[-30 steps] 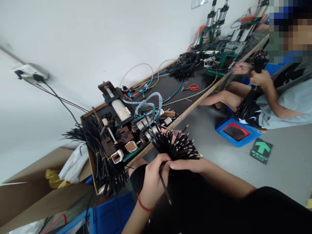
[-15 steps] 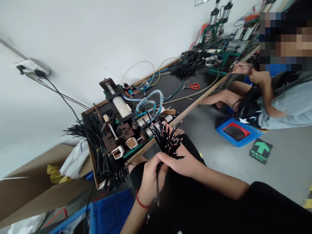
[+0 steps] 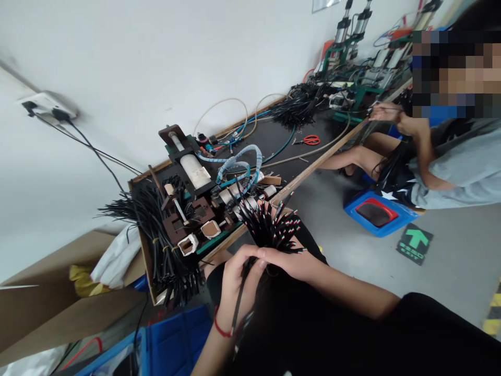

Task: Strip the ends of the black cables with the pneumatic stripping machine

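A bundle of black cables (image 3: 270, 224) fans out above my lap, its tips showing red, green and white wire ends. My right hand (image 3: 291, 261) is closed around the bundle from the right. My left hand (image 3: 245, 271), with a red cord at the wrist, meets it at the thumbs and is closed on the lower part of the bundle. A single black cable (image 3: 238, 300) hangs down across the left palm. Where the fingers wrap underneath, the bundle is hidden.
A pneumatic press (image 3: 191, 172) stands on the dark bench beside tied black cables (image 3: 164, 256). Orange-handled scissors (image 3: 312, 140) lie farther back. At the right a co-worker's hands (image 3: 399, 117) work near another machine. A blue stool (image 3: 381, 214) and cardboard box (image 3: 43, 303) flank the bench.
The cable tips have spread a little wider and shifted right. The loose cable in my left hand now slants down to the left instead of hanging nearly straight.
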A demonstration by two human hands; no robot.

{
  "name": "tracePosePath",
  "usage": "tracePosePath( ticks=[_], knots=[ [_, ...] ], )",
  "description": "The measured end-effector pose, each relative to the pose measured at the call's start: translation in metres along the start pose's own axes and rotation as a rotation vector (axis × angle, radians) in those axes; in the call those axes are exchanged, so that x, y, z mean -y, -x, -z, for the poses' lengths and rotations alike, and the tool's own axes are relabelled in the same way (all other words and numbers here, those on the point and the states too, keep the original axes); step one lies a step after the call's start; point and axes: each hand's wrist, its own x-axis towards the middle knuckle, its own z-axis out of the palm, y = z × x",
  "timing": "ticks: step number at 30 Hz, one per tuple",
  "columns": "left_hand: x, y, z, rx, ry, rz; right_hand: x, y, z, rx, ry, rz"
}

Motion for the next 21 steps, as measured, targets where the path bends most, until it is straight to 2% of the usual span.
tracePosePath(
  ticks=[7, 11, 14, 17, 21],
  knots=[
    [-0.017, 0.006, 0.021, -0.223, 0.055, -0.006, -0.012, 0.008, 0.013, -0.046, -0.224, -0.163],
    [-0.029, 0.019, 0.035, -0.258, 0.012, 0.085, -0.018, 0.007, 0.02, -0.069, -0.402, -0.337],
    [-0.037, 0.027, 0.039, -0.251, 0.049, 0.166, -0.017, 0.006, 0.021, -0.053, -0.483, -0.405],
    [-0.043, 0.029, 0.036, -0.232, 0.184, 0.173, -0.017, 0.003, 0.022, 0.041, -0.541, -0.459],
    [-0.042, 0.029, 0.029, -0.301, 0.296, 0.118, -0.02, -0.008, 0.021, 0.269, -0.587, -0.538]
  ],
)
